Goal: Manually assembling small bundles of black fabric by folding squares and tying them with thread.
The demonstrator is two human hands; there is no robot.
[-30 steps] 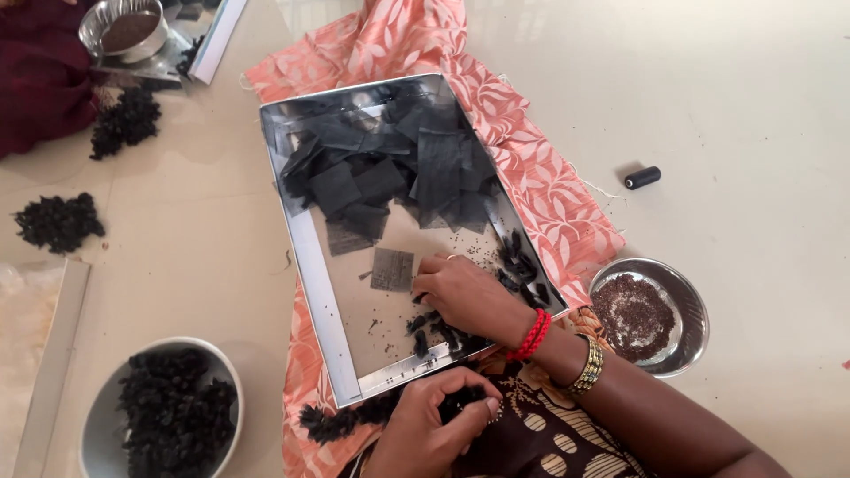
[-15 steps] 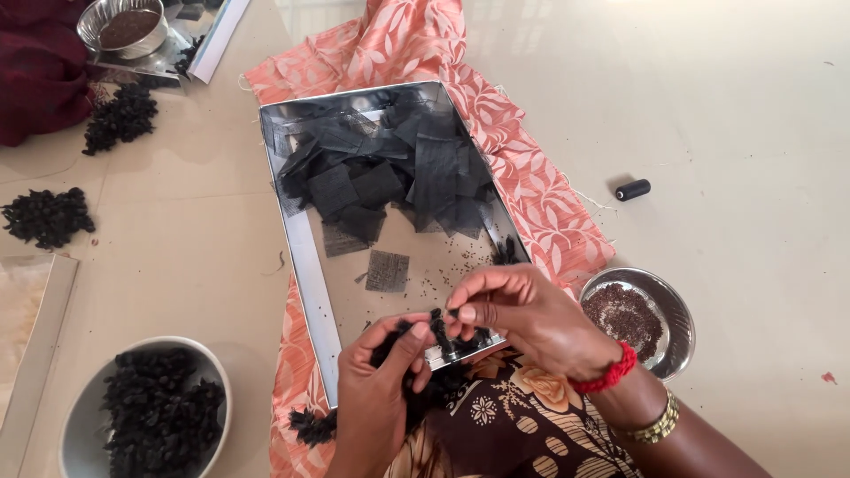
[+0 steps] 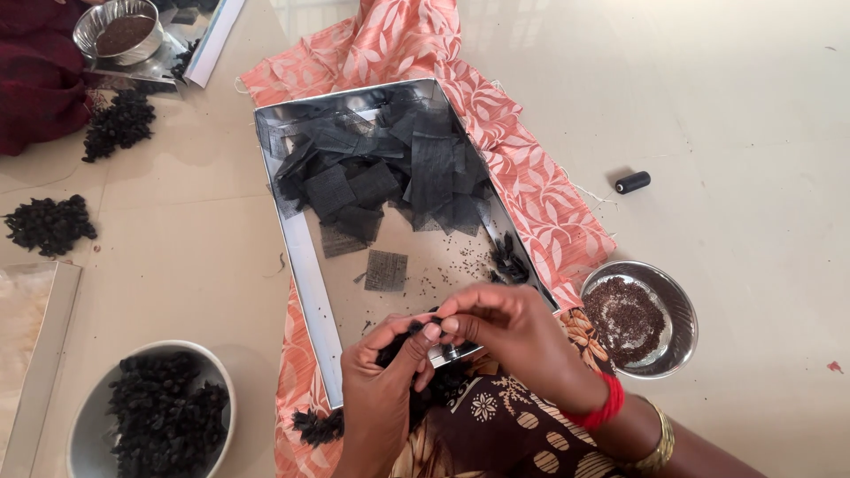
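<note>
While both hands meet over the steel tray's near rim [image 3: 305, 265], the left hand [image 3: 382, 389] and right hand [image 3: 513, 332] pinch a small black bundle [image 3: 409, 335] between fingertips — mesh squares [image 3: 390, 168] piled within reach — seed dish [image 3: 677, 305] at the right

Left hand [image 3: 382, 389] and right hand [image 3: 513, 332] pinching small black mesh bundle [image 3: 409, 335] over near edge of steel tray [image 3: 301, 257]; black mesh squares [image 3: 381, 173] heaped at far end.

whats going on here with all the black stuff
A person sits on the floor with both hands together over the near end of a metal tray. The left hand and right hand pinch a small black piece between their fingertips. Black mesh squares lie piled at the tray's far end.
</note>
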